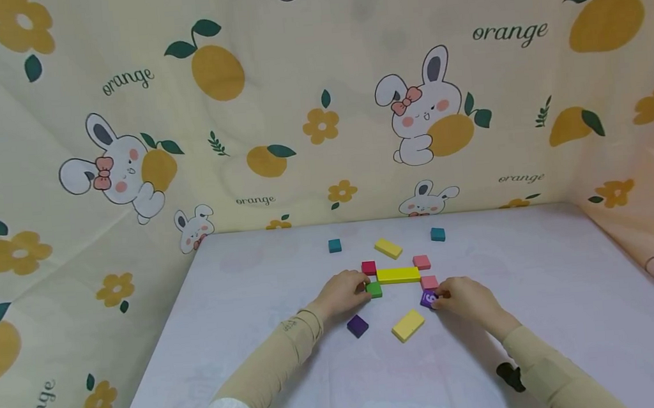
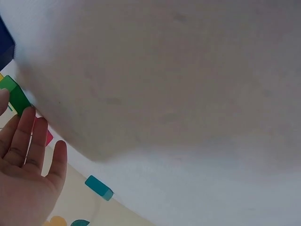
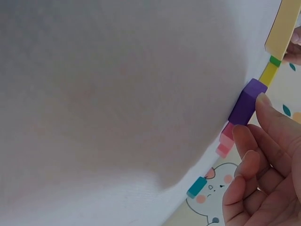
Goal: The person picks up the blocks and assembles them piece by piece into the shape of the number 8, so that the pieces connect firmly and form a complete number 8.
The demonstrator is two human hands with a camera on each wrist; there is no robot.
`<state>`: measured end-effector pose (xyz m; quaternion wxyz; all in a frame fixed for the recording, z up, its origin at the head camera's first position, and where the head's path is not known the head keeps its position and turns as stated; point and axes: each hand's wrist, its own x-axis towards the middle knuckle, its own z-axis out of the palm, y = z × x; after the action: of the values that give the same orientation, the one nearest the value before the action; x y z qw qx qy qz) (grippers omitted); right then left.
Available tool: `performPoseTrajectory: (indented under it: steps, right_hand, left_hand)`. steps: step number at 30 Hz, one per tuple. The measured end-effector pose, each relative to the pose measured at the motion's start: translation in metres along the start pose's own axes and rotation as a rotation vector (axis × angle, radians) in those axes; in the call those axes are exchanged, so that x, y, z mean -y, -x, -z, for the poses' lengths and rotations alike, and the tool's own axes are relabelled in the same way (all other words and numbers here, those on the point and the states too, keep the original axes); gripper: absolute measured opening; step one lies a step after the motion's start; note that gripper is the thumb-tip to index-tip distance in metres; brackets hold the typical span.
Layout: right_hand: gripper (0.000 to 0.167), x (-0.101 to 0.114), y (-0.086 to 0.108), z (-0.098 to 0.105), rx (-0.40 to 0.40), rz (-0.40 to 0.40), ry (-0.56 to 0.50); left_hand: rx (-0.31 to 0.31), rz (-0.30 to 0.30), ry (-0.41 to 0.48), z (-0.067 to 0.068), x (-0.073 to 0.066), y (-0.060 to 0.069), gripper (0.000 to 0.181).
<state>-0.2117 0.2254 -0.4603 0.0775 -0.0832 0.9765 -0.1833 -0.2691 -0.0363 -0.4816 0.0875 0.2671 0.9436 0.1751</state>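
My left hand (image 1: 342, 295) pinches the small green block (image 1: 375, 290) at its near left side. In the left wrist view, the thumb and fingertips meet the green block (image 2: 17, 96). Across from it, my right hand (image 1: 470, 301) holds a purple block (image 1: 427, 298) with a white mark on top, turned at a slant. The right wrist view has thumb and index finger on the purple block (image 3: 247, 102). Between the hands lies a long yellow block (image 1: 398, 276). A red block (image 1: 369, 268) sits at its left end, and pink blocks (image 1: 421, 262) (image 1: 428, 282) at its right.
Two teal blocks (image 1: 335, 245) (image 1: 438, 234) and a tilted yellow block (image 1: 388, 248) lie farther back. A dark purple block (image 1: 358, 326) and another yellow block (image 1: 408, 325) lie nearer. A patterned cloth (image 1: 292, 53) rises behind the white table (image 1: 240, 268).
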Motion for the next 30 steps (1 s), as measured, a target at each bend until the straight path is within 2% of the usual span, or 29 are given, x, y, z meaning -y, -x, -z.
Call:
performPoseTrajectory:
  steps: [4,10,14,23,30]
  right_hand:
    - [0.029,0.0,0.0,-0.001,-0.003,-0.001,-0.005]
    - [0.029,0.001,0.001,-0.002,-0.001,-0.004,-0.003]
    - [0.029,0.001,0.002,-0.002,-0.007,0.004,-0.002]
    - [0.029,0.001,0.002,-0.002,0.004,-0.013,-0.009]
    - [0.029,0.001,0.002,-0.003,0.005,-0.017,-0.015]
  left_hand:
    - [0.0,0.009,-0.003,0.0,0.001,0.004,0.037]
    - [0.001,-0.007,-0.002,0.005,0.002,0.016,0.037]
    - [0.038,-0.031,0.009,0.008,0.002,0.026,0.036]
    - [0.13,-0.115,-0.029,0.011,0.005,0.045,0.035]
    - [0.155,-0.137,-0.03,0.009,0.011,0.055,0.036]
